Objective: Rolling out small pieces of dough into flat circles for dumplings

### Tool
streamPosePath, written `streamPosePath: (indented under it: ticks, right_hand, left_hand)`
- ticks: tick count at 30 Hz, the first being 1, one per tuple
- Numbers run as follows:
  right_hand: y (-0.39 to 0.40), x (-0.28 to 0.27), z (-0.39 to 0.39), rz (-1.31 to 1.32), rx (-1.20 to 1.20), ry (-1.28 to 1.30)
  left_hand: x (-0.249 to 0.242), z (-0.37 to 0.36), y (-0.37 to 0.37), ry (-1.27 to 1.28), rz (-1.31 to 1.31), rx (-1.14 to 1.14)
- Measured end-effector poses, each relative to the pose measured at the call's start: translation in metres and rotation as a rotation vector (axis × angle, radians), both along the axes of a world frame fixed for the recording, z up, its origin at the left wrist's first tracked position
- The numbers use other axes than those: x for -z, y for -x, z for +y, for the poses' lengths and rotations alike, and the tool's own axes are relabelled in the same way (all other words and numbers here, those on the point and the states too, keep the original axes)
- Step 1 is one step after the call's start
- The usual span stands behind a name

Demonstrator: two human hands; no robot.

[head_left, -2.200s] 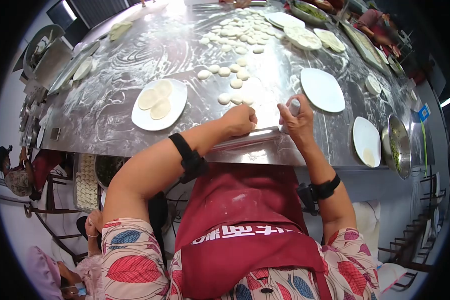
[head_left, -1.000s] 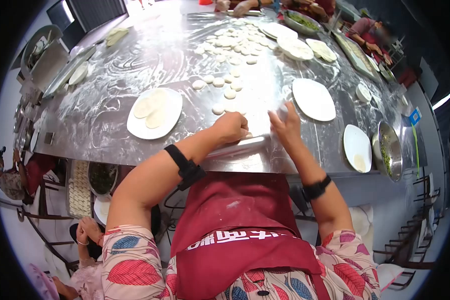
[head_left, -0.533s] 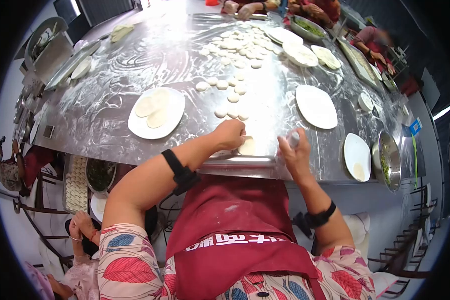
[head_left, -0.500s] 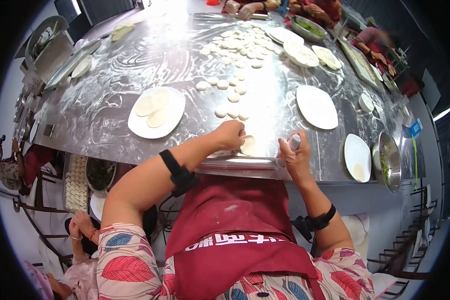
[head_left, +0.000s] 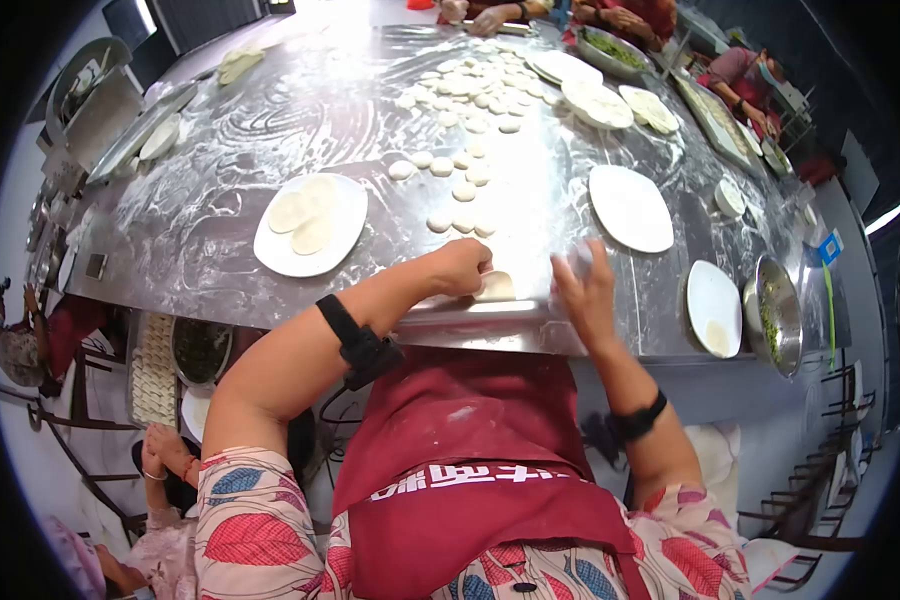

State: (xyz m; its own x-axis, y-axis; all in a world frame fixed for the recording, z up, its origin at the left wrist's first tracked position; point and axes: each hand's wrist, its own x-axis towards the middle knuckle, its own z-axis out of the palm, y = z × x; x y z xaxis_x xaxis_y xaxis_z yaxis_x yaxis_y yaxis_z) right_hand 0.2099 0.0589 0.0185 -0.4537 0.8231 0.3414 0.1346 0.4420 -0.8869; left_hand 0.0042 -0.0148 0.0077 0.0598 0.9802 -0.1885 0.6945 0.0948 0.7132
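Note:
A round dough wrapper [head_left: 496, 286] lies near the table's front edge. My left hand [head_left: 460, 268] is closed in a pinch at its left side. Just below it, a shiny metal rolling pin [head_left: 475, 306] lies crosswise, covering the wrapper's near part. My right hand [head_left: 585, 290] is at the pin's right end, closed around it with some fingers pointing up; motion smears the fingertips. Beyond my left hand sit several small flattened dough pieces [head_left: 463, 222]. On the left, a white plate [head_left: 270, 250] holds 3 rolled wrappers [head_left: 313, 233].
A bare white plate [head_left: 632, 208] is on the right, with another plate [head_left: 705, 300] and a steel bowl of green filling [head_left: 775, 318] beyond. Many dough pieces [head_left: 475, 85] spread at the back. Co-workers' hands [head_left: 490, 20] show across the floured table [head_left: 220, 150].
The rolling pin has moved away from my body onto the wrapper's near part. My right hand has shifted slightly forward and its fingers point up more. My left hand still pinches the wrapper.

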Motion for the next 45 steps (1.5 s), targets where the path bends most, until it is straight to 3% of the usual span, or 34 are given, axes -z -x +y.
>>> streamPosePath:
  ticks: [3,5,11,16,19,22,23,25,29,32,35,40,45]
  right_hand:
    - [0.045,0.006,0.036,-0.008,0.065,-0.173]
    - [0.052,0.003,0.039,-0.044,0.030,-0.095]
    - [-0.022,0.005,-0.016,-0.015,-0.020,0.065]
    - [0.034,-0.002,0.025,-0.022,0.063,-0.188]
    - [0.046,0.004,0.037,-0.016,0.032,-0.135]
    - [0.002,-0.005,0.004,-0.072,0.020,-0.025]
    - [-0.012,0.002,-0.005,-0.037,0.014,-0.078]
    - [-0.024,0.002,-0.021,0.031,-0.028,0.111]
    - [0.022,-0.003,0.018,-0.024,0.037,-0.116]
    - [0.046,0.004,0.037,-0.029,0.044,-0.103]
    - [0.019,-0.004,0.017,-0.067,0.034,-0.121]
    - [-0.021,0.006,-0.014,-0.009,0.013,0.039]
    - [0.047,0.009,0.040,0.006,0.027,-0.135]
  left_hand:
    - [-0.003,0.009,-0.006,-0.072,0.131,-0.121]
    - [-0.005,0.016,-0.008,-0.050,0.137,-0.129]
    - [0.000,0.005,-0.001,0.007,-0.021,-0.025]
    - [-0.006,0.009,-0.006,-0.027,0.064,-0.054]
    - [0.006,0.024,-0.007,-0.021,0.028,-0.124]
    - [-0.002,0.018,-0.009,0.014,0.072,0.001]
    - [-0.006,0.015,-0.007,0.071,-0.018,-0.041]
    - [-0.011,0.007,-0.004,0.188,-0.185,-0.119]
    - [-0.001,0.007,-0.003,-0.008,0.002,-0.057]
    - [0.000,0.023,-0.011,-0.019,0.045,-0.197]
    - [-0.002,0.021,-0.010,0.006,0.074,-0.018]
    - [-0.001,0.010,-0.001,0.027,-0.075,-0.118]
    - [0.006,0.018,-0.010,-0.104,0.083,-0.143]
